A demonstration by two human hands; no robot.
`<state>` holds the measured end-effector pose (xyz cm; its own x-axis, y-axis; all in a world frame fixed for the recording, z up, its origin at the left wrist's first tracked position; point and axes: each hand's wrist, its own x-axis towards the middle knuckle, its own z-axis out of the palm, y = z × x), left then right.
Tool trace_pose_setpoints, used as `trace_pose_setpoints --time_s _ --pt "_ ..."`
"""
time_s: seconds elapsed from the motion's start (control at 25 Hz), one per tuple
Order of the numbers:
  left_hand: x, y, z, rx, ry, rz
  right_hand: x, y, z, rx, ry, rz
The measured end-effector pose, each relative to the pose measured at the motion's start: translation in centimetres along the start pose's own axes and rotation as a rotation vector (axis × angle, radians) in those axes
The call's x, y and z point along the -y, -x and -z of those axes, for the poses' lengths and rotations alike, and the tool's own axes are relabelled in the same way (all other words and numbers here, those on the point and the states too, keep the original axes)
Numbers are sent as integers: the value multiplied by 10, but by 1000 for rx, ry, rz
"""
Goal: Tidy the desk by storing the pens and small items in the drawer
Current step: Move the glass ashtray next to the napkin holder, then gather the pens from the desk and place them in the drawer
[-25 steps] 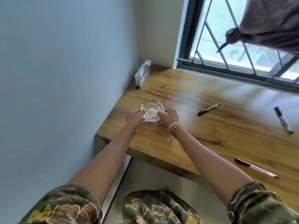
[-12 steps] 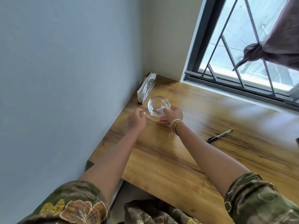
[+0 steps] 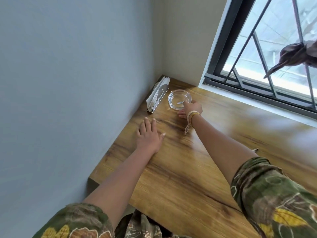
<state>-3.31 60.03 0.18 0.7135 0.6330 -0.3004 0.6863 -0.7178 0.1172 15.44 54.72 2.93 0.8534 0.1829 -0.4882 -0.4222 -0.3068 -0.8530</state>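
Note:
A clear glass ashtray [image 3: 176,98] stands on the wooden desk [image 3: 180,169] near the far left corner. My right hand [image 3: 191,109] holds its near right rim, with the fingers curled over the glass edge. My left hand [image 3: 150,134] lies flat on the desk closer to me, fingers spread, holding nothing. Only a dark tip of a pen [image 3: 255,149] peeks out from behind my right forearm. No drawer is visible.
A napkin holder [image 3: 157,96] with white napkins leans against the grey wall [image 3: 68,83] just left of the ashtray. A barred window [image 3: 274,48] runs along the desk's far edge, with a knotted curtain [image 3: 296,55] at the upper right.
The ashtray has travelled from mid-desk to the far corner beside the napkin holder. My left hand let go of it and now lies flat on the desk; my right hand stays on the rim.

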Motion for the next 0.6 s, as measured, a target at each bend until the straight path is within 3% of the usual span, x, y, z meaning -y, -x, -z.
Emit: trace_pose_setpoints --time_s 0.2,0.32,0.4,0.6 --pt "-2 3 6 20 -38 -15 -1 1 1 42 -37 -17" --pt "-6 19 5 -115 -38 -71 -12 18 10 48 -2 37" --pt "-9 34 0 -195 13 -127 -29 36 20 27 88 110" --pt "-23 81 -16 -193 19 -262 -82 99 63 -47 543 451"
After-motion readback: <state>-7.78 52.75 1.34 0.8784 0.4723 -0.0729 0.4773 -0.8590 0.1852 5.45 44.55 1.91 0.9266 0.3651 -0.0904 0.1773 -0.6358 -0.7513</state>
